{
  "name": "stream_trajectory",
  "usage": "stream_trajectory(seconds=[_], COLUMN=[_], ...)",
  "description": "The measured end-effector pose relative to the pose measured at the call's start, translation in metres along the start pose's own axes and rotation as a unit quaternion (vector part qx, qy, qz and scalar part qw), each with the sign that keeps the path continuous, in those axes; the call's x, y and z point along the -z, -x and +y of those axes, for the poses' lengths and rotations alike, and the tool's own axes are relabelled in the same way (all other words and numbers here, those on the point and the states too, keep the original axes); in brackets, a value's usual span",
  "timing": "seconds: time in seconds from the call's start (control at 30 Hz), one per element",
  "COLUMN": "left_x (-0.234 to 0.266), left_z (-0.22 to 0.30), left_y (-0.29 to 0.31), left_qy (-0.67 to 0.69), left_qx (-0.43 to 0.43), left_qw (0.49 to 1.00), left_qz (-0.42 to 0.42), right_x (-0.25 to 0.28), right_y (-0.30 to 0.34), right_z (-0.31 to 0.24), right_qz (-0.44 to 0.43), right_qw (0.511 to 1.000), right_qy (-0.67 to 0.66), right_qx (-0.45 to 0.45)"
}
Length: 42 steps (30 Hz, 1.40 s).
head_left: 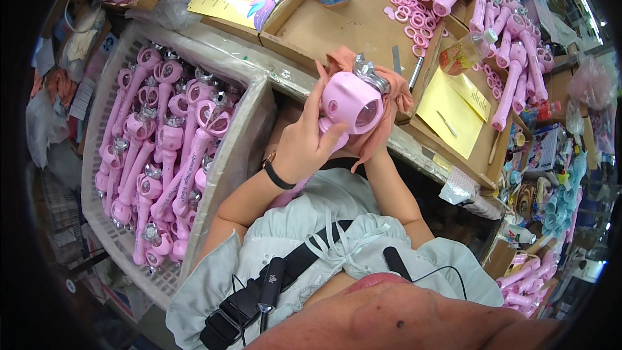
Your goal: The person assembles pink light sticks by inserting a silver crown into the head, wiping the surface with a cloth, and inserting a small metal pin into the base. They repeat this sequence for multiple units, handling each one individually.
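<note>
From my end, the room reads as a crowded workshop, with stock packed along both sides, including a cluster of light-blue pieces point(562, 210) at the right rim. The counter point(414, 149) runs across in front of the person, bearing shallow cardboard trays point(363, 26). Left of the person stands a pale lattice crate point(97, 126), well filled with pink wands point(170, 133), many topped with silver crowns; more wands point(518, 58) are heaped at the counter's far right. I can't tell which pile is finished and which is waiting, so I judge only the single piece being worked: the wand point(345, 91) is held up over the counter's near edge, its silver crown point(369, 78) already on. I'd call it partway through handling, since a peach cloth point(403, 96) lies bunched against its head. The left hand point(311, 136) grips the wand around the neck and the side of the head; the right hand point(387, 131) grasps the cloth behind it, folds hiding most of its fingers. Beyond, a bottle point(463, 55) leans near a yellow sheet point(453, 120), a pen point(414, 72) lies by the tray wall, and loose pink rings point(421, 23) are scattered, apparently unused.
</note>
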State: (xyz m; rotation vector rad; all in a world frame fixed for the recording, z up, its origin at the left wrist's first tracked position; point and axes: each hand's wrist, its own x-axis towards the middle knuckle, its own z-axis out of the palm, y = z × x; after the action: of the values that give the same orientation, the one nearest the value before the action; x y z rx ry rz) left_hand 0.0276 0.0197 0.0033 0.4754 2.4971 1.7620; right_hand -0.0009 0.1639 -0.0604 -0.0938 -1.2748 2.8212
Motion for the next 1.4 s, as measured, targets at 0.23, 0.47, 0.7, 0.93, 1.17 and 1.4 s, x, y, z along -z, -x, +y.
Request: stream_trajectory(seconds=[0.23, 0.47, 0.7, 0.93, 1.17, 1.4], left_x=[0.01, -0.003, -0.011, -0.004, 0.011, 0.027], left_z=[-0.007, -0.038, -0.049, -0.044, -0.034, -0.06], left_y=[-0.007, -0.014, -0.013, -0.015, -0.005, -0.006], left_qy=[0.25, 0.616, 0.739, 0.691, 0.52, 0.614], left_qx=[0.052, 0.081, 0.136, 0.102, 0.101, 0.039], left_qw=[0.96, 0.748, 0.627, 0.662, 0.822, 0.754], left_qz=[-0.114, -0.235, -0.205, -0.272, -0.21, -0.232], right_x=[-0.026, -0.015, 0.012, 0.01, 0.011, -0.042], right_y=[0.009, 0.031, 0.045, 0.037, 0.042, 0.0], right_z=[-0.04, 0.025, 0.071, 0.052, 0.033, -0.025], right_qz=[-0.025, -0.008, 0.024, 0.049, 0.013, -0.044], right_qw=[0.93, 0.965, 0.953, 0.955, 0.898, 0.967], right_qy=[0.345, 0.208, 0.267, 0.24, 0.388, 0.165], right_qx=[0.12, 0.162, 0.144, 0.17, 0.209, 0.189])
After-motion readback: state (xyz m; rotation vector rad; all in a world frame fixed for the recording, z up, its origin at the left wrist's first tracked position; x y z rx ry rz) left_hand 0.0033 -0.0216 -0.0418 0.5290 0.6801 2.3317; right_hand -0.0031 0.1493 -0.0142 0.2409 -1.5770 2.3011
